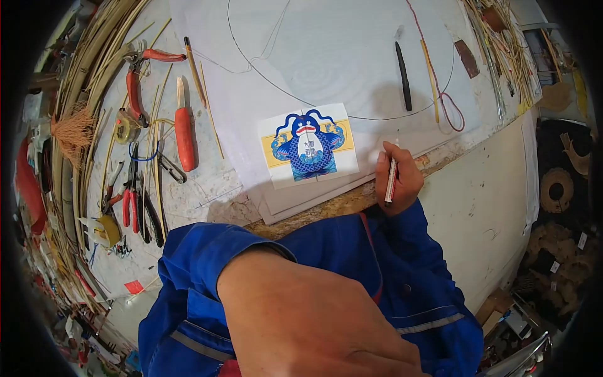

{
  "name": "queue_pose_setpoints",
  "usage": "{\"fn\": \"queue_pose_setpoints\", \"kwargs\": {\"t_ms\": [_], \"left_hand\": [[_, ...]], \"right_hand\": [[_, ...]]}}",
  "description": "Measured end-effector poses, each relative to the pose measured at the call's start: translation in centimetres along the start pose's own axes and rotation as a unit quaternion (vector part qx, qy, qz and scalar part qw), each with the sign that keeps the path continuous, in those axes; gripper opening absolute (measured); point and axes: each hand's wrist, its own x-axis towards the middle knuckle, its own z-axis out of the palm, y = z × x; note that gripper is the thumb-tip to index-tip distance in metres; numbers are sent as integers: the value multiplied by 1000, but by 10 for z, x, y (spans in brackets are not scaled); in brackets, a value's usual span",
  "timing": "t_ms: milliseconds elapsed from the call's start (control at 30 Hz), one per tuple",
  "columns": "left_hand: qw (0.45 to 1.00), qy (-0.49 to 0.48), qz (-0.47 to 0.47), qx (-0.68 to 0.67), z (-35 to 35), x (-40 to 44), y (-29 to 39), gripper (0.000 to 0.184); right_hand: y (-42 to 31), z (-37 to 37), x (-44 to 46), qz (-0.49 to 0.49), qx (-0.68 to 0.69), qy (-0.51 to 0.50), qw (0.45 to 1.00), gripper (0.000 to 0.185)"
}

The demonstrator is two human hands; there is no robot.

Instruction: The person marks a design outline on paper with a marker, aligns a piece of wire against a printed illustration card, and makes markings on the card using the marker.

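My right hand (402, 175) is closed on a white marker pen (391, 181) at the table's front edge, its tip pointing up toward the paper. Large and close to the camera, my left hand (333, 323) reaches across in front of the blue jacket; its fingers run out of view at the bottom. Left of the marker lies a printed picture (308, 147) of a blue, scaly creature on yellow. Beneath it are large white sheets (245, 119). A black pen (402, 75) rests on the sheets, within a thin drawn circle.
At left lie red-handled pliers (133, 94), a red-handled knife (184, 135), more pliers (130, 210), a tape roll (125, 129) and bundled bamboo strips (75, 125). A red cord (453, 113) and a thin stick (430, 78) lie at right.
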Motion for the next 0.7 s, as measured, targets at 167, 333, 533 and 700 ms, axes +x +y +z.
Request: {"fn": "queue_pose_setpoints", "kwargs": {"t_ms": [167, 333, 533, 700], "left_hand": [[999, 16, 32, 6, 5, -5, -7, 101], [997, -14, 68, -33, -2, 10, -2, 107], [996, -67, -30, -54, -15, 8, 14, 116], [988, -114, -90, -62, -27, 15, 26, 121]], "right_hand": [[-2, -2, 0, 5, 2, -2, 1000, 21], [0, -1, 1, -5, 3, -1, 1000, 21], [-1, -2, 0, -2, 3, -4, 1000, 21], [-1, -1, 0, 1, 0, -5, 1000, 22]]}}
